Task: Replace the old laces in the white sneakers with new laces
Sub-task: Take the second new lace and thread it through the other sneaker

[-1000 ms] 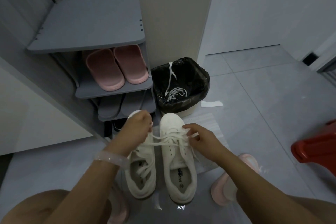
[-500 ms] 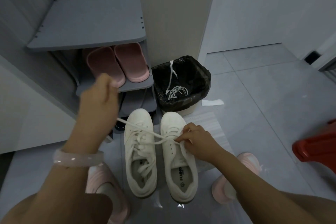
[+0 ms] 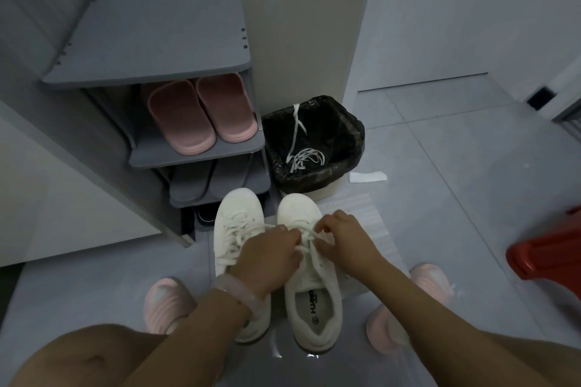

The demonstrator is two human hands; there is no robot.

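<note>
Two white sneakers stand side by side on the grey floor, toes pointing away from me. The left sneaker [image 3: 234,223] is laced, its laces lying loose. Over the eyelets of the right sneaker [image 3: 311,295] both my hands meet. My left hand [image 3: 270,258] pinches the white lace [image 3: 306,237] near the tongue, and my right hand [image 3: 341,237] pinches the same lace from the other side. My fingers hide the lace ends. Old white laces [image 3: 303,155] lie inside the black-lined bin.
A grey shoe rack [image 3: 151,41] with pink slippers [image 3: 201,113] stands ahead on the left. The bin [image 3: 345,132] sits just past the sneakers' toes. A red stool [image 3: 547,258] is at the right edge. A paper scrap [image 3: 367,177] lies by the bin.
My left hand, which had pulled the lace up and out to the left, has come back down to the right sneaker's eyelets beside my right hand.
</note>
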